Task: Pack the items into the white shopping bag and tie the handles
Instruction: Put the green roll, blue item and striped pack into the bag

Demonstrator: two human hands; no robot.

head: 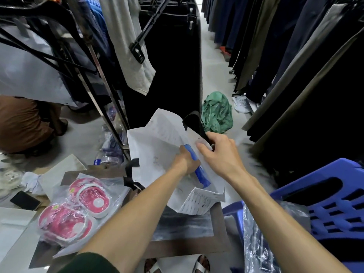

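Observation:
The white shopping bag (155, 146) with black handles stands open on a low dark table (189, 243) in the middle of the view. My left hand (186, 161) reaches into its mouth and grips a blue stick-like object (201, 174). My right hand (220, 152) pinches the bag's far upper edge beside a black handle (192, 120), holding the mouth apart. A printed paper sheet (199, 201) pokes out at the bag's near side. A clear plastic pack of pink round items (76, 211) lies on the table to the left.
Clothes racks with dark garments line both sides of the narrow aisle. A blue plastic stool (325, 203) stands at the right, clear plastic wrap (260, 243) draped beside it. A green cloth bundle (216, 113) lies on the floor ahead. A phone (25, 200) and papers lie left. Someone crouches far left.

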